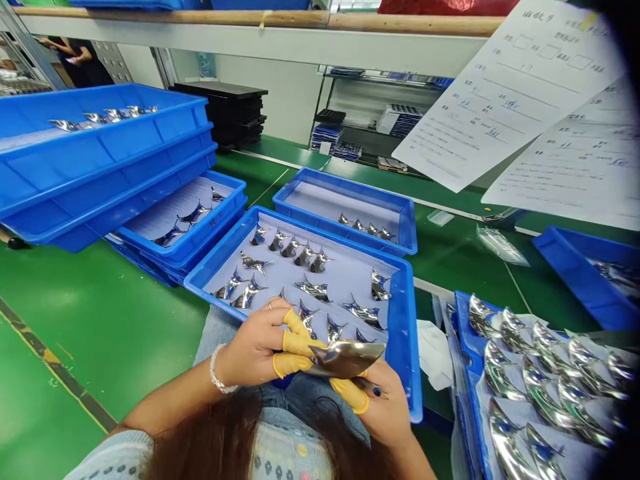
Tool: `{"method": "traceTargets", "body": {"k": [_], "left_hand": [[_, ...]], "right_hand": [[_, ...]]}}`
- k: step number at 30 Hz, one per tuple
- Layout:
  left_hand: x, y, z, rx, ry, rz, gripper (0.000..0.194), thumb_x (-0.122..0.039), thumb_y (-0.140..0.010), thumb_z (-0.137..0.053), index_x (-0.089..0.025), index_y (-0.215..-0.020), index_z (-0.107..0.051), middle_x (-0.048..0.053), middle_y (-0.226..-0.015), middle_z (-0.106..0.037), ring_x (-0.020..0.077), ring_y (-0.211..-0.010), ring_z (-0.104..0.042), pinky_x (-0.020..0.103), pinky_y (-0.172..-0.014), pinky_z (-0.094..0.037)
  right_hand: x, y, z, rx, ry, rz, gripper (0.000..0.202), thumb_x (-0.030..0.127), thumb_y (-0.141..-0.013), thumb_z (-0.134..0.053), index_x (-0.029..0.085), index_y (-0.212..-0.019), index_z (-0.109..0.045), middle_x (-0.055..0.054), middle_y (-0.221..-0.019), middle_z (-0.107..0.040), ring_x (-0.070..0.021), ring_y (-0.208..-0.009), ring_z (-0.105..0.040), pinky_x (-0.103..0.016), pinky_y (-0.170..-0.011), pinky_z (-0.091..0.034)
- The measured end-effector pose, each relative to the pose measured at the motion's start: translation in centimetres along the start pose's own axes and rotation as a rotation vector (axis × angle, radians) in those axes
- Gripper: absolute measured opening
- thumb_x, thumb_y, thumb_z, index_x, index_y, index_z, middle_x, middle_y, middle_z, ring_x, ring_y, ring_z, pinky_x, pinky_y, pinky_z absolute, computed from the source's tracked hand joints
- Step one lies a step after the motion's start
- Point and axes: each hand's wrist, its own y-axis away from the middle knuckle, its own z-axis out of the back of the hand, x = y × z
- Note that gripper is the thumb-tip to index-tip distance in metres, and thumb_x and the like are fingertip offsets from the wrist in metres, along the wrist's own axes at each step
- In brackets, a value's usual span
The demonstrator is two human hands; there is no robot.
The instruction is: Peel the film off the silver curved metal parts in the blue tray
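Observation:
A shiny curved metal piece (347, 358) is held between my two hands, over the near edge of a blue tray (411, 320). My left hand (267, 343), with yellow finger covers and a white bracelet at the wrist, pinches its left end. Beneath its right part, my right hand (383, 400) closes around it, some fingers hidden by the metal; a small dark blue spot shows near these fingers. Several similar metal pieces (313, 289) lie on the white lining of the tray.
Stacked blue trays (100, 153) stand at the left, another tray (345, 190) behind. At the right, a tray (475, 393) holds several metal pieces beside a white cloth (434, 353). Paper sheets (505, 93) hang upper right, under a shelf (280, 35). A person (80, 60) is far left.

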Motion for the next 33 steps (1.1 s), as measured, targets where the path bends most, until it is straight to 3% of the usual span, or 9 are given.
{"method": "traceTargets", "body": {"k": [3, 10, 18, 24, 28, 33], "left_hand": [[0.0, 0.1, 0.0, 0.0, -0.008, -0.01, 0.024, -0.038, -0.088, -0.054, -0.02, -0.084, -0.069, 0.003, -0.07, -0.062, 0.0128, -0.07, -0.051, 0.028, -0.071, -0.038], [-0.3, 0.1, 0.0, 0.015, -0.032, -0.045, 0.016, -0.033, -0.086, -0.058, -0.022, -0.09, -0.069, 0.001, -0.069, -0.061, 0.012, -0.069, -0.051, 0.028, -0.072, -0.037], [-0.5, 0.1, 0.1, 0.027, -0.009, -0.031, 0.015, -0.031, -0.086, -0.059, -0.02, -0.089, -0.068, 0.001, -0.068, -0.061, 0.0112, -0.067, -0.05, 0.027, -0.071, -0.038], [-0.7, 0.2, -0.1, 0.03, 0.037, 0.028, 0.016, -0.032, -0.085, -0.06, -0.018, -0.086, -0.068, 0.001, -0.065, -0.06, 0.0106, -0.064, -0.051, 0.027, -0.07, -0.039], [-0.7, 0.2, -0.2, 0.045, 0.056, 0.107, 0.014, -0.029, -0.084, -0.061, -0.017, -0.086, -0.07, 0.001, -0.065, -0.062, 0.0111, -0.064, -0.052, 0.027, -0.07, -0.04], [-0.8, 0.2, -0.4, 0.036, 0.094, 0.264, 0.016, -0.03, -0.083, -0.061, -0.017, -0.084, -0.071, 0.002, -0.065, -0.064, 0.0119, -0.064, -0.052, 0.026, -0.067, -0.041]], "right_hand": [[-0.1, -0.1, -0.1, 0.0, -0.031, -0.012, 0.016, 0.032, -0.085, -0.068, 0.037, -0.099, -0.073, -0.002, -0.072, -0.066, -0.0194, -0.063, -0.057, -0.027, -0.054, -0.045], [-0.7, 0.0, -0.2, 0.035, -0.142, -0.061, 0.011, 0.033, -0.086, -0.066, 0.029, -0.093, -0.074, -0.005, -0.081, -0.069, -0.0218, -0.073, -0.061, -0.032, -0.066, -0.049], [-1.2, 0.2, -0.4, 0.062, -0.174, -0.137, 0.021, 0.042, -0.086, -0.064, 0.024, -0.089, -0.074, -0.008, -0.088, -0.069, -0.023, -0.073, -0.062, -0.033, -0.064, -0.05], [-1.4, 0.0, -0.6, 0.015, -0.085, -0.124, 0.022, 0.043, -0.084, -0.066, 0.024, -0.076, -0.074, -0.004, -0.064, -0.062, -0.0184, -0.056, -0.052, -0.031, -0.058, -0.047], [-1.6, -0.2, -0.8, 0.005, -0.091, -0.137, 0.019, 0.038, -0.084, -0.066, 0.024, -0.076, -0.073, -0.004, -0.067, -0.064, -0.019, -0.058, -0.054, -0.03, -0.056, -0.046], [-2.4, -0.2, -1.0, 0.006, -0.251, -0.187, 0.014, 0.036, -0.084, -0.068, 0.024, -0.079, -0.073, -0.005, -0.079, -0.069, -0.022, -0.073, -0.063, -0.032, -0.068, -0.048]]}}
